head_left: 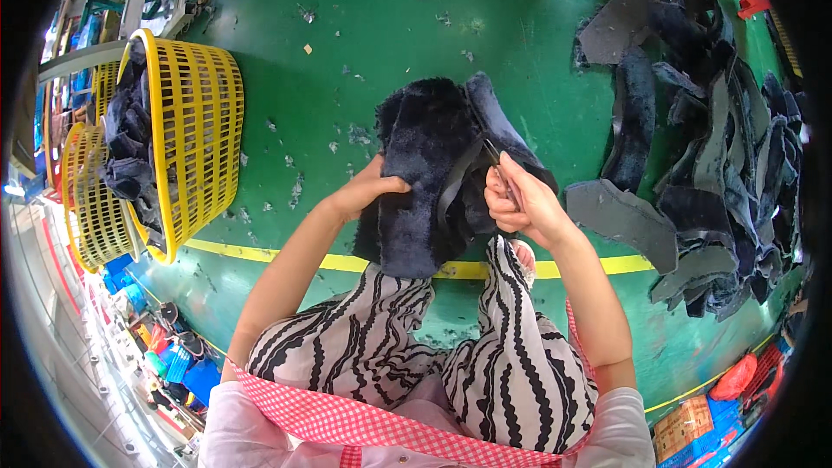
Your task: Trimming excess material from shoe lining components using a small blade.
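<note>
Well to the right of the yellow basket is the plush fabric, navy to near-black, thick-piled, shaggy-edged, paler where light catches it. On its basket-facing side the left hand pinches it, thumb on top, other fingers hidden. The right hand's fingers curl around a slim dark tool.

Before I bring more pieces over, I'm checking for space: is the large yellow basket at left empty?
Not empty: dark plush pieces show at the mouth of the large yellow basket. How full, I cannot tell.
</note>
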The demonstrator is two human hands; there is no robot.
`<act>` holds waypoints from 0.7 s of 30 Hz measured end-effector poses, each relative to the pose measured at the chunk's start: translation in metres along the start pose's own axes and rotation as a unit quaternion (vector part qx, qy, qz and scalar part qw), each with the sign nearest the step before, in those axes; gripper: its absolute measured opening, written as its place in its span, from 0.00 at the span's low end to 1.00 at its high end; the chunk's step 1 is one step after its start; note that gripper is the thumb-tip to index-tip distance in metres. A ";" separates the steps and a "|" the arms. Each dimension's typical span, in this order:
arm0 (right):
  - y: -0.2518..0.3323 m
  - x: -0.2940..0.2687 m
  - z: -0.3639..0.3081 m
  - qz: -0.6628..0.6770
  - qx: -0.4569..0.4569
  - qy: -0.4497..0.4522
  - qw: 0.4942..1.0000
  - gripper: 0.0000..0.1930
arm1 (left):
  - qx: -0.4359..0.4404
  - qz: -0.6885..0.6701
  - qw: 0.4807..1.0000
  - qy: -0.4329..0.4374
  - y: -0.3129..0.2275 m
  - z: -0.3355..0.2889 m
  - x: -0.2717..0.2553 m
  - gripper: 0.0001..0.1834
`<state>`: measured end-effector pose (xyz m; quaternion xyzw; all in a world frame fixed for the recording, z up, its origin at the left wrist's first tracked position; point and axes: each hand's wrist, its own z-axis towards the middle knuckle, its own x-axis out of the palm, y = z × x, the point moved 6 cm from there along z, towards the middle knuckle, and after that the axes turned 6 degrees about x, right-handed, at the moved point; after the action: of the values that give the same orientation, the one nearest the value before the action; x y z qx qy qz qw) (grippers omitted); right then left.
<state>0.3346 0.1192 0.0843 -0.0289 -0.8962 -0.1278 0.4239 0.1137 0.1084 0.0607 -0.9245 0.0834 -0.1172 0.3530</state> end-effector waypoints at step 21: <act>0.092 -0.093 0.012 -0.557 -0.302 -0.557 0.537 0.18 | -0.077 0.073 0.994 -0.039 0.024 0.005 -0.004 0.43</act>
<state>0.3997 0.2167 0.0244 0.2839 -0.6949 -0.5595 -0.3514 0.1098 0.0947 0.0401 -0.9442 0.1453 -0.0479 0.2916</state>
